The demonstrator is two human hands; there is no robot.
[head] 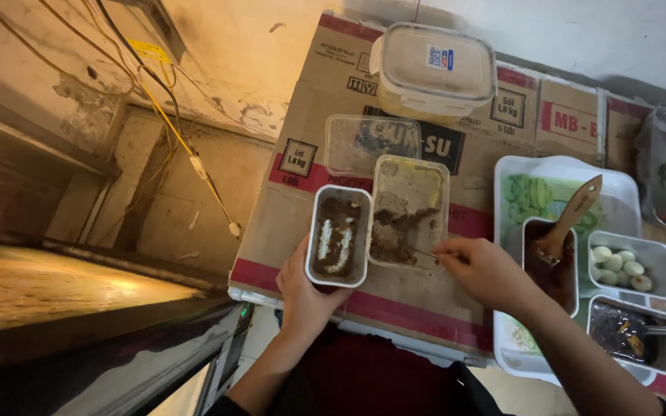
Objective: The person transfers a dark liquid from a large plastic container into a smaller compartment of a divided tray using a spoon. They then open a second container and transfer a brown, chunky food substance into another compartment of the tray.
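Note:
My left hand (306,289) grips the near end of a small rectangular white tub (338,235) that holds a dark brown mix with two pale stripes on top. My right hand (481,270) pinches a thin utensil (424,253) whose tip reaches into a clear plastic container (408,212) smeared with brown paste. Both containers rest side by side on flattened brown cardboard (410,300). A clear lid (352,142) lies just behind them.
A lidded clear food box (433,69) stands at the back. To the right, a white tray (556,169) carries sliced green vegetable, a sauce tub with a wooden spoon (572,216), a tub of pale eggs (630,266) and a dark sauce tub (626,331). Yellow wires (171,115) hang left.

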